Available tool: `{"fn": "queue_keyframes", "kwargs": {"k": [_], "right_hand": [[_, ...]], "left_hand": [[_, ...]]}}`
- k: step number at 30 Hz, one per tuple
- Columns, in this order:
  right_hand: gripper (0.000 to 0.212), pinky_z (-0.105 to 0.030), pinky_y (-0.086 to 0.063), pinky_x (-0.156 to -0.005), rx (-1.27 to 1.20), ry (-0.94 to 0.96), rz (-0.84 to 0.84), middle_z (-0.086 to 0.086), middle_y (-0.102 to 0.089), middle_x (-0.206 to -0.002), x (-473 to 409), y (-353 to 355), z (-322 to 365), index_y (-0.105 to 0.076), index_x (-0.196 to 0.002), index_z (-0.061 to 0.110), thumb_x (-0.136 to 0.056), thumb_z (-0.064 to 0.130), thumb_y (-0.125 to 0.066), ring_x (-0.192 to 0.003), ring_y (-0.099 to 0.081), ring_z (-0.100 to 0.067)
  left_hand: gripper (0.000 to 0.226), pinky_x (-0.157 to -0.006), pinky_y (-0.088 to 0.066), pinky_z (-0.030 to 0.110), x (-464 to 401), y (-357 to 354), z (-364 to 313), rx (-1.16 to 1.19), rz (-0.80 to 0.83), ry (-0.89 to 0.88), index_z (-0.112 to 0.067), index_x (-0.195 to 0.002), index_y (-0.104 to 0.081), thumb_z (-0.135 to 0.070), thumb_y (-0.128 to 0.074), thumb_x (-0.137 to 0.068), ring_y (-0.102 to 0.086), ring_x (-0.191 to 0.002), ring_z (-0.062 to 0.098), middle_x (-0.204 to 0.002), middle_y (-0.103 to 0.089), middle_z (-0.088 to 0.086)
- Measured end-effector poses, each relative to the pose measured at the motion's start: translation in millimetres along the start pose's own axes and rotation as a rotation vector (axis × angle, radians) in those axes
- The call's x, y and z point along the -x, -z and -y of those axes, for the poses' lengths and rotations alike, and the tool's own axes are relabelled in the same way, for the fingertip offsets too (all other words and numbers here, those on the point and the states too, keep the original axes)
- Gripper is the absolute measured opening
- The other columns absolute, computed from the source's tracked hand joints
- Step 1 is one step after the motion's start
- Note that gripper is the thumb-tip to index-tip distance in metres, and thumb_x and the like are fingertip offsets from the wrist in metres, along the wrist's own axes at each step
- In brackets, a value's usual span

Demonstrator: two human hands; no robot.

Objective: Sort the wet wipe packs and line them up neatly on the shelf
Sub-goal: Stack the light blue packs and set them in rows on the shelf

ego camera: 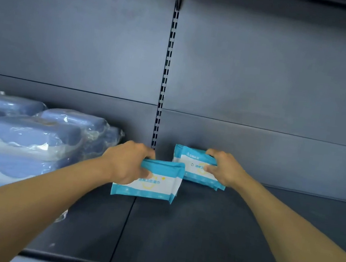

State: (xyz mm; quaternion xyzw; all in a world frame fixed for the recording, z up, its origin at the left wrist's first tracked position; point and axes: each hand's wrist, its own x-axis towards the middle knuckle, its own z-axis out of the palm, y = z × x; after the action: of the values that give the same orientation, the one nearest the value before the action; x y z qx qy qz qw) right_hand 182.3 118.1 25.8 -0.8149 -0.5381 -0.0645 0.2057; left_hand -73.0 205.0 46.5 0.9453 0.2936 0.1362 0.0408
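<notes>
the left hand (126, 162) has its fingers curled tight round a teal and white wipe pack (149, 181), holding it up by the top edge, just above the dark shelf (197, 234). the right hand (223, 169) grips a second wipe pack (195, 167) that stands at the back of the shelf, close to the back wall (264, 77). the two packs nearly touch. off to the left sit blue bundles in clear wrap (29, 133).
</notes>
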Motion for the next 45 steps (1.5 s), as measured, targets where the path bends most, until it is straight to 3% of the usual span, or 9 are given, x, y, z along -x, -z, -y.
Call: {"fn": "queue_keyframes", "kwargs": {"k": [8,14,22,27,33,37,39,42,45], "right_hand": [[0.058,-0.037,-0.046,-0.092,0.153,-0.006,0.001,-0.001,-0.044,-0.134,-5.0,-16.1,-15.9,-0.041,-0.133,0.024,-0.083,0.028,-0.069,-0.119,-0.046,-0.021],[0.053,-0.036,-0.049,-0.085,0.109,0.02,-0.032,-0.003,-0.049,-0.125,-11.8,-22.8,-17.0,-0.048,-0.128,0.025,-0.081,0.021,-0.072,-0.105,-0.053,-0.022],[0.058,-0.033,-0.042,-0.077,0.223,-0.052,-0.063,-0.003,-0.047,-0.12,-17.5,-16.2,-16.2,-0.048,-0.122,0.025,-0.074,0.044,-0.076,-0.103,-0.054,-0.024],[0.062,-0.038,-0.049,-0.087,-0.03,-0.099,-0.061,-0.004,-0.05,-0.122,-12.3,-11.5,-30.1,-0.046,-0.123,0.022,-0.071,0.032,-0.08,-0.103,-0.054,-0.022],[0.037,-0.024,-0.043,-0.078,-0.238,-0.17,-0.099,-0.006,-0.056,-0.11,2.7,2.1,-51.6,-0.051,-0.124,0.014,-0.089,0.0,-0.049,-0.093,-0.055,-0.017],[0.023,-0.03,-0.048,-0.068,-0.493,-0.265,0.072,0.002,-0.057,-0.1,10.3,2.6,-43.1,-0.046,-0.117,0.022,-0.094,0.017,-0.047,-0.081,-0.059,-0.014],[0.035,-0.028,-0.048,-0.07,-0.436,-0.236,0.153,0.008,-0.058,-0.1,13.9,-0.3,-37.1,-0.043,-0.118,0.021,-0.09,0.032,-0.06,-0.088,-0.059,-0.012],[0.067,-0.024,-0.041,-0.076,-0.283,-0.219,0.165,0.008,-0.057,-0.104,16.8,-8.3,-30.7,-0.038,-0.13,0.017,-0.077,0.031,-0.076,-0.095,-0.055,-0.012],[0.066,-0.022,-0.041,-0.076,-0.282,-0.263,0.147,0.003,-0.059,-0.115,18.6,-13.2,-26.2,-0.041,-0.129,0.015,-0.076,0.023,-0.078,-0.095,-0.054,-0.012]], "left_hand": [[0.011,-0.076,-0.051,0.033,-18.1,-8.6,6.1,0.04,0.048,0.002,-0.033,-0.086,-0.054,-0.03,-0.065,-0.085,-0.059,-0.087,0.015,-0.091,-0.063,-0.007],[0.011,-0.078,-0.053,0.037,-24.2,-11.6,9.0,0.053,0.053,-0.012,-0.034,-0.085,-0.055,-0.031,-0.066,-0.085,-0.062,-0.084,0.014,-0.087,-0.064,-0.008],[0.012,-0.082,-0.053,0.04,-40.9,-19.2,0.0,0.053,0.07,-0.049,-0.036,-0.083,-0.054,-0.035,-0.065,-0.085,-0.06,-0.085,0.012,-0.084,-0.061,-0.014],[0.011,-0.09,-0.048,0.04,-71.4,-30.4,-13.4,0.104,0.084,-0.074,-0.038,-0.092,-0.056,-0.035,-0.065,-0.085,-0.056,-0.098,0.015,-0.099,-0.061,-0.014],[0.029,-0.091,-0.046,0.035,-105.0,-58.8,-33.4,0.174,0.02,-0.116,-0.025,-0.115,-0.059,-0.033,-0.064,-0.087,-0.054,-0.101,0.016,-0.113,-0.059,-0.006],[0.029,-0.093,-0.045,0.036,-113.8,-73.8,-40.6,0.244,-0.094,-0.11,-0.023,-0.114,-0.061,-0.03,-0.066,-0.086,-0.047,-0.108,0.018,-0.111,-0.047,0.001],[0.038,-0.094,-0.043,0.035,-111.6,-79.4,-41.5,0.255,-0.157,-0.082,-0.025,-0.119,-0.056,-0.032,-0.068,-0.083,-0.036,-0.116,0.017,-0.11,-0.037,-0.002],[0.072,-0.094,-0.044,0.038,-102.3,-85.1,-39.7,0.202,-0.188,0.027,-0.031,-0.134,-0.034,-0.038,-0.075,-0.075,-0.03,-0.122,0.019,-0.122,-0.029,0.0],[0.086,-0.098,-0.044,0.04,-99.2,-90.0,-28.7,0.317,-0.084,0.236,-0.019,-0.133,-0.028,-0.038,-0.082,-0.068,-0.043,-0.118,0.024,-0.127,-0.037,0.006]]}}
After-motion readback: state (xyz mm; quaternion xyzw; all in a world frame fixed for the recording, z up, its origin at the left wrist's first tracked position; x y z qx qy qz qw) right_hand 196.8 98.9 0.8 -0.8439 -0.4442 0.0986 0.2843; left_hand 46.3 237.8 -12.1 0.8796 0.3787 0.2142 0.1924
